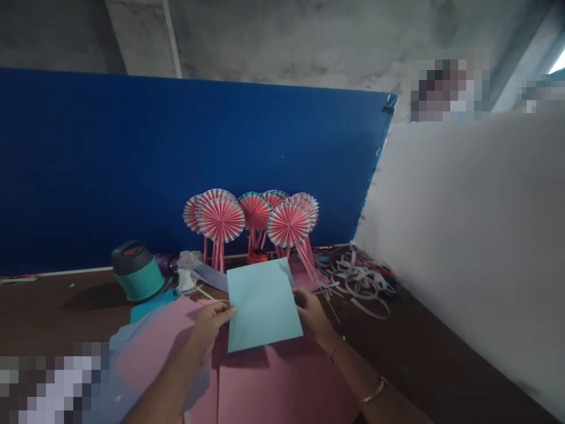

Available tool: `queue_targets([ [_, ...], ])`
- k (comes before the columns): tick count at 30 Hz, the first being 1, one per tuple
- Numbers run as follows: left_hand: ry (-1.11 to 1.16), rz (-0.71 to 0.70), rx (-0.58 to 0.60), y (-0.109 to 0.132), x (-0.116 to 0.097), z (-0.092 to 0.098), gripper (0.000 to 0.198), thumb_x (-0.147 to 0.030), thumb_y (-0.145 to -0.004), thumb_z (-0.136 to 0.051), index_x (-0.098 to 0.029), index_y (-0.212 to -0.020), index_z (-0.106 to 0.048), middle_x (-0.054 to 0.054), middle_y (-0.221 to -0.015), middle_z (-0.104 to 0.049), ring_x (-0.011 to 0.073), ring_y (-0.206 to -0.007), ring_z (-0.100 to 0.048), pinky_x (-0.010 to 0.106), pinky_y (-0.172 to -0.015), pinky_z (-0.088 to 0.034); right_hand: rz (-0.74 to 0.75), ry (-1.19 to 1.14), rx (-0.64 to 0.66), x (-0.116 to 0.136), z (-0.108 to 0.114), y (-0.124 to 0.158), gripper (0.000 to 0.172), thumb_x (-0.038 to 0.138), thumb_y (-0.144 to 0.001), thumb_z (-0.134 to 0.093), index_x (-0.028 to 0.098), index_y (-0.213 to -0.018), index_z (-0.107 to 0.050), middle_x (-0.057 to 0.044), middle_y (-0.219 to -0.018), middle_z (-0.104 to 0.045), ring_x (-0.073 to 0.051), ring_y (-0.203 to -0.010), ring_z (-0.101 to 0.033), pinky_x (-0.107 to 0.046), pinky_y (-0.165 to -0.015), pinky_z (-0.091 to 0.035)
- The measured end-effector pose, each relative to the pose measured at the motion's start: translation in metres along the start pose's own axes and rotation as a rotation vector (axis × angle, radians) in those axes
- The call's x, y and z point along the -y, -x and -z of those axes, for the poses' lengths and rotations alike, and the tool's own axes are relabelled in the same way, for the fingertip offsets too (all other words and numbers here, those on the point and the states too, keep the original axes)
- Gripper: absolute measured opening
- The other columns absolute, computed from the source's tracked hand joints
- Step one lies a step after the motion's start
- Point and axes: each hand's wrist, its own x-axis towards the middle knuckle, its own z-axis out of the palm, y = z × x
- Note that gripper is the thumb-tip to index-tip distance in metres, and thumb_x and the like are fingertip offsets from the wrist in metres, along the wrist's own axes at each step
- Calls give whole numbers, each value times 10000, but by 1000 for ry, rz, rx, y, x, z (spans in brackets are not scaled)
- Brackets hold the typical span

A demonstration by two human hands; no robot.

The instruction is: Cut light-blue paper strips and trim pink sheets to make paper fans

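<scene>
A light blue sheet of paper (263,306) is held up between my two hands, a little above the table. My left hand (215,321) pinches its left edge, thumb on the front face. At the right edge my right hand (312,312) grips the sheet, its fingers partly hidden behind it. Below lie large pink sheets (282,386). More pink paper (154,341) and pale blue paper (119,347) overlap to the left, near my left forearm.
Pleated pink paper fans (221,220) on pink sticks stand at the back against a blue board (176,153). A teal container with a dark lid (139,274) sits left. Curled paper strips (364,282) lie right, beside a white partition (468,235). People are behind it, blurred.
</scene>
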Motion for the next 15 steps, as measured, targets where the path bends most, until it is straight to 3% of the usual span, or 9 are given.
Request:
queue_targets([
  [9, -10, 15, -8, 2, -1, -2, 353, -399, -521, -841, -147, -721, -695, 80, -764, -746, 240, -761, -680, 312, -707, -499, 0, 52, -2, 7, 1, 1, 414, 489, -701, -668, 132, -905, -712, -109, -868, -756, -284, -787, -683, -371, -703, -533],
  [15, -13, -1, 8, 0, 1, -3, 332, -399, -528, -833, -145, -681, -683, 75, -714, -737, 228, -695, -674, 304, -666, -497, -5, 71, -1, 8, 3, 0, 374, 480, -703, -652, 142, -849, -717, -90, -806, -749, -260, -736, -677, -346, -669, -532],
])
